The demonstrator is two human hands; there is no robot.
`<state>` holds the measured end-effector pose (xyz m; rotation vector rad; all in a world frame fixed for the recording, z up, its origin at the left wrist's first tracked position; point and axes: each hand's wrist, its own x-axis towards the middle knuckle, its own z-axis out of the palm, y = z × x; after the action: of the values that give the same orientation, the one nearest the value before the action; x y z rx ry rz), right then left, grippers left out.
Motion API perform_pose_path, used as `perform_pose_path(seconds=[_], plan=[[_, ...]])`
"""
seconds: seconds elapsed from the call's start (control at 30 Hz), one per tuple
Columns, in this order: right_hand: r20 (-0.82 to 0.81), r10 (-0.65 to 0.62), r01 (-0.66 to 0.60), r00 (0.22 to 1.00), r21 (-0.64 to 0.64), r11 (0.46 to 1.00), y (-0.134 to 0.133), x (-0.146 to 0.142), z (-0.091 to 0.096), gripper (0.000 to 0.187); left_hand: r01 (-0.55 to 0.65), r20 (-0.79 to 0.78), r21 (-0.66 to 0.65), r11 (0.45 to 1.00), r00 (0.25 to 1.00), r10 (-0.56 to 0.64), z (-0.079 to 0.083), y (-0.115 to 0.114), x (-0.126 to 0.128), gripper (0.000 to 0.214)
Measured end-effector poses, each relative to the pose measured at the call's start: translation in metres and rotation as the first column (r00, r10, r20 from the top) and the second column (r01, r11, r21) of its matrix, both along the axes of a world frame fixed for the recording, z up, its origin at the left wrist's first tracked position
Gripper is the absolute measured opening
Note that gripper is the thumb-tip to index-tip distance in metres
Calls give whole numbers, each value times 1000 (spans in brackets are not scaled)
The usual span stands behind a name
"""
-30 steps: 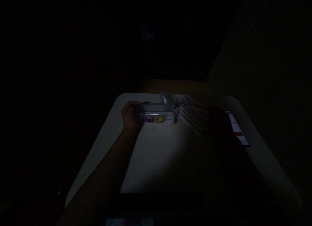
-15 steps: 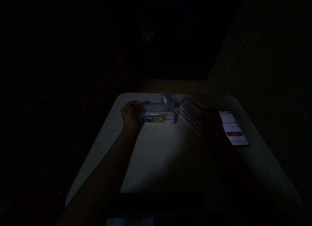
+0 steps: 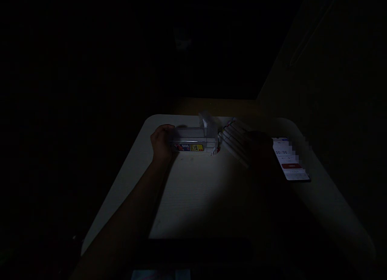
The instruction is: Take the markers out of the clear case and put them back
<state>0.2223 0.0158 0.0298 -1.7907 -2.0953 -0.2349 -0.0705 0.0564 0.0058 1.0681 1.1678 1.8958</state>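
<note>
The scene is very dark. My left hand (image 3: 161,144) is wrapped round the left end of a clear plastic case (image 3: 195,140) that lies on its side on the white table (image 3: 193,191). The case has a red and yellow label and its lid end stands open at the right. Just right of it lie several white pens (image 3: 234,145) side by side. My right hand (image 3: 259,151) is only a dark shape over the pens' right ends; its fingers do not show.
A phone (image 3: 290,164) with a lit timer screen lies at the table's right side. A dark flat thing (image 3: 193,252) sits along the near edge. The surroundings are black, with a wall faintly visible at the right.
My right hand has drawn left off the phone, uncovering its screen, and now lies over the pens' ends. My left hand and the case have stayed in place.
</note>
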Motion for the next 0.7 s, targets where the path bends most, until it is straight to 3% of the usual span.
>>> perform_pose_path(seconds=[0.07,0.2,0.43,0.7], plan=[[-4,138,-138,990,-19,990,-5,-13,3,33,6,1,-1,1000,1000,-6,1,0,1,24],[-8,378,-377,926,-115,919,-13,-42,4,31,-8,-2,2,1000,1000,8,2,-1,4,24],[58,376,-359,925,-194,913,-12,-59,0,25,12,1,7,1000,1000,-12,0,-1,2,22],[29,316,-311,948,-123,943,-12,-49,0,26,2,-9,-6,1000,1000,-2,-1,1,1,18]])
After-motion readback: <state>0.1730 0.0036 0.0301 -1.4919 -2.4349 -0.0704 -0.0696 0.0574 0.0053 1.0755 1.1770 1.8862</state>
